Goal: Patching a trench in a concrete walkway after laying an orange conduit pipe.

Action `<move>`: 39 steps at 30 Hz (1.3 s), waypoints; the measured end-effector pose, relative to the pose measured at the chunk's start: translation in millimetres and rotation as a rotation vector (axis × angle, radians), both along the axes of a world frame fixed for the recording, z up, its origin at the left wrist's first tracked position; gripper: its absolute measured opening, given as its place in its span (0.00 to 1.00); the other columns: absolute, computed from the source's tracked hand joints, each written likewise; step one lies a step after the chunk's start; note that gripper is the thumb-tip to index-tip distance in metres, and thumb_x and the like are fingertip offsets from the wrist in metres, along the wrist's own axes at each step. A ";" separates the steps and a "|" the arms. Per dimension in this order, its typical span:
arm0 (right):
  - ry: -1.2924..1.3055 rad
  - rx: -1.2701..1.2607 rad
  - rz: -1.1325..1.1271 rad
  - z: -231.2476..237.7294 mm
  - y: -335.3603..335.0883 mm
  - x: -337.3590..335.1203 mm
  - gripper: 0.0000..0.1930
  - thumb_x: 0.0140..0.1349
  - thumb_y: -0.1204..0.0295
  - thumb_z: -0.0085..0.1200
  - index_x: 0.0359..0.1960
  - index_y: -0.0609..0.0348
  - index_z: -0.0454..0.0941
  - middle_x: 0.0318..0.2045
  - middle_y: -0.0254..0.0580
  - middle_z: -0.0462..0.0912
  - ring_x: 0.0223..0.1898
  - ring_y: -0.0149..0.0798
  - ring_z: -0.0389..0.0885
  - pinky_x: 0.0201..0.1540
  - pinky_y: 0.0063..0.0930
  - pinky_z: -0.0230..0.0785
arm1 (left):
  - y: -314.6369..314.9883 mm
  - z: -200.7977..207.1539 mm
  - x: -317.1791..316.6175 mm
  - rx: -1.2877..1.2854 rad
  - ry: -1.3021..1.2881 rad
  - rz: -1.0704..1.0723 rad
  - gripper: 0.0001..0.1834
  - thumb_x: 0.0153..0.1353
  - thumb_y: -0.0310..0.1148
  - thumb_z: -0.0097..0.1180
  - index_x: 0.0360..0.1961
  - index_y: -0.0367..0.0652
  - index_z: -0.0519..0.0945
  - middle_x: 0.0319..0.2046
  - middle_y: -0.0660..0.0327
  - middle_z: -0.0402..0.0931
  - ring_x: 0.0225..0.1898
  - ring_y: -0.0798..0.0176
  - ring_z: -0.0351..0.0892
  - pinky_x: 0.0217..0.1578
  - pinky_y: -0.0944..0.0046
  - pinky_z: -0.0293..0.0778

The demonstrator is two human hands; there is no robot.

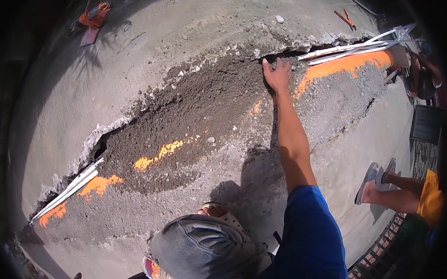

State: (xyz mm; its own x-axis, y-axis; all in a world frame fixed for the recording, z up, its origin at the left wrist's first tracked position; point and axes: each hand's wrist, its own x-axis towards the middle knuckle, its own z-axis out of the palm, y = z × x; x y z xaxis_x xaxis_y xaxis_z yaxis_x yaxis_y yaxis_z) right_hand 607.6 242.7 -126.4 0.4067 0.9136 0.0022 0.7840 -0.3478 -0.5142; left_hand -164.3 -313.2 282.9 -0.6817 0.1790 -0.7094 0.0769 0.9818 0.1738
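My right hand (277,76) reaches across the trench to the broken edge of the concrete slab. Its thumb and fingers are apart, bent over the dark gap, and nothing shows in them. Below and left of it lies dark damp mortar mix (195,96), heaped along the trench. An orange pipe (331,69) runs underneath, mostly covered, with patches showing at both ends and in the middle. White thin pipes (332,52) lie along the far side of the trench. At the lower left edge a dark finger-like shape (80,278) may be my left hand; its grip is hidden.
Orange-handled pliers (346,19) lie on the slab at the far right. An orange tool with a cord (93,20) stands at the far left. On the right, another person's sandalled feet (369,181) rest on concrete. My knee (199,248) is bent near the trench.
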 end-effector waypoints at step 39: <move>0.240 0.333 0.454 -17.0 -206.1 -191.0 0.25 0.62 0.64 0.41 0.58 0.66 0.62 0.57 0.61 0.64 0.61 0.58 0.57 0.64 0.46 0.45 | 28.6 39.1 203.1 0.532 0.317 -0.400 0.33 0.61 0.54 0.46 0.54 0.33 0.68 0.31 0.57 0.71 0.27 0.68 0.68 0.27 0.70 0.65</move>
State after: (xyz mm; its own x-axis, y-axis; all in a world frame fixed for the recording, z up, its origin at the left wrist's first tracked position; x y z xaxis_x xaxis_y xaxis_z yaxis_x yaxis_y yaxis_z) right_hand 416.6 36.7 -143.4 0.0018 0.9618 0.2739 0.6648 0.2034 -0.7188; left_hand 38.9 -284.6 322.0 -0.6504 0.7217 -0.2369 0.5371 0.6575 0.5283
